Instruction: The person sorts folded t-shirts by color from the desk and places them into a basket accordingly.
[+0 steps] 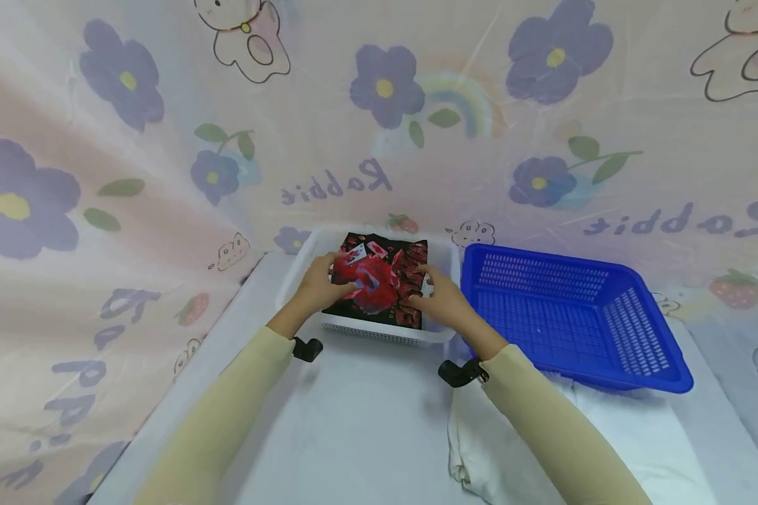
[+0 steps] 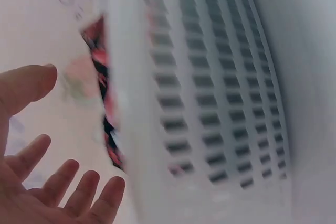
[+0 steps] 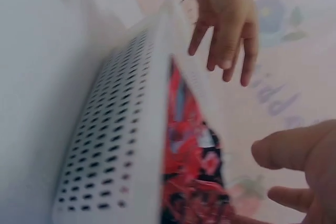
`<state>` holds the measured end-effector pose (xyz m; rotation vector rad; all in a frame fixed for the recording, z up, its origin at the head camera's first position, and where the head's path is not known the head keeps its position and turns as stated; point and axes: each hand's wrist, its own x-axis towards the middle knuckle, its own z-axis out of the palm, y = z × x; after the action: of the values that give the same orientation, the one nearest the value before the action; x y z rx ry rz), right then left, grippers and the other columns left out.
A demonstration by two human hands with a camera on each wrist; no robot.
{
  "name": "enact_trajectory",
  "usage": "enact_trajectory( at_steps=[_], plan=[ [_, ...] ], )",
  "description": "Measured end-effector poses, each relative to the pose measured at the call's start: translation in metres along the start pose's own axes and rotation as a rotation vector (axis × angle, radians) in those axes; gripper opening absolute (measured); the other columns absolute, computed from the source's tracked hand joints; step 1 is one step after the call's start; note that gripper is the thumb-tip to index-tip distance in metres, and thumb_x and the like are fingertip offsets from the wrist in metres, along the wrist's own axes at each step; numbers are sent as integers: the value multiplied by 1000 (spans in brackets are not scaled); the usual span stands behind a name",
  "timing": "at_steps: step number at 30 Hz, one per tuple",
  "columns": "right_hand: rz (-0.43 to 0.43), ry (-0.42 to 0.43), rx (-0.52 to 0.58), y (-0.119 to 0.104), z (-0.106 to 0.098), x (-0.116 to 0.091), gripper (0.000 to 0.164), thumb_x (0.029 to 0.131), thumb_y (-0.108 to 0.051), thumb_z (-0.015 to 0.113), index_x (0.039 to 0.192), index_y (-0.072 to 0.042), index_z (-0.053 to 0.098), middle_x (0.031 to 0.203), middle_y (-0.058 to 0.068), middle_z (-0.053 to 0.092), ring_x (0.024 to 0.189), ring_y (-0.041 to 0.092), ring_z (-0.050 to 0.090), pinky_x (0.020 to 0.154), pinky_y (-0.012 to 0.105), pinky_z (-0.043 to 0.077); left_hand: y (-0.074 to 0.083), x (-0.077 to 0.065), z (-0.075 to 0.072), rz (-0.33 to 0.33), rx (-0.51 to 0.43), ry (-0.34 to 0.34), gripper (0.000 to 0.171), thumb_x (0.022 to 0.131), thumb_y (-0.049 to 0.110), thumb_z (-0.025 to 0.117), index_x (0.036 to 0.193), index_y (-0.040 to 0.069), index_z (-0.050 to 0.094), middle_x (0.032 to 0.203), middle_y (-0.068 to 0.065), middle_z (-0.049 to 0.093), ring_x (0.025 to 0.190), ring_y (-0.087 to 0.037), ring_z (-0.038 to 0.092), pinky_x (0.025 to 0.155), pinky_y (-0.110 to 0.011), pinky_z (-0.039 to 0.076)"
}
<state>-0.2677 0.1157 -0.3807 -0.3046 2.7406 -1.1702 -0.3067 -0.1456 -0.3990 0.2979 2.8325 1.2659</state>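
A folded black cloth with a bold red print (image 1: pixel 374 291) lies in a white perforated basket (image 1: pixel 379 330). My left hand (image 1: pixel 316 284) is over the cloth's left side, fingers spread and thumb reaching inward. On the opposite side is my right hand (image 1: pixel 447 303), its fingers and thumb apart near the cloth's right edge. In the left wrist view, the left hand (image 2: pixel 58 192) has nothing between its fingers, beside the basket's slotted wall (image 2: pixel 210 87). The right wrist view shows the right hand's thumb and fingers (image 3: pixel 296 148) apart from the cloth (image 3: pixel 191 161); contact elsewhere is unclear.
A blue plastic basket (image 1: pixel 543 330) stands right of the white one. In front of it, partly under the right sleeve, lies a white cloth (image 1: pixel 632 435) on the white table surface (image 1: pixel 354 421). A patterned curtain (image 1: pixel 328 126) hangs behind.
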Motion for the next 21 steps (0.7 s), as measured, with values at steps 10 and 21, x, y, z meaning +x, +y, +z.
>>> enact_trajectory(
  at_steps=[10,21],
  plan=[
    [-57,0,-25,7,-37,-56,60,94,-27,61,147,-18,36,140,21,49,123,41,53,93,53,49,45,-42,29,216,-116,-8,61,85,19,74,139,15,47,138,-12,49,118,-27,52,92,-47,50],
    [-103,15,-80,36,-59,-118,55,93,-29,65,142,-19,44,137,18,53,118,39,57,92,49,51,68,-82,83,404,-134,-6,57,81,14,76,134,15,54,129,-5,58,115,-20,53,88,-39,50]
  ],
)
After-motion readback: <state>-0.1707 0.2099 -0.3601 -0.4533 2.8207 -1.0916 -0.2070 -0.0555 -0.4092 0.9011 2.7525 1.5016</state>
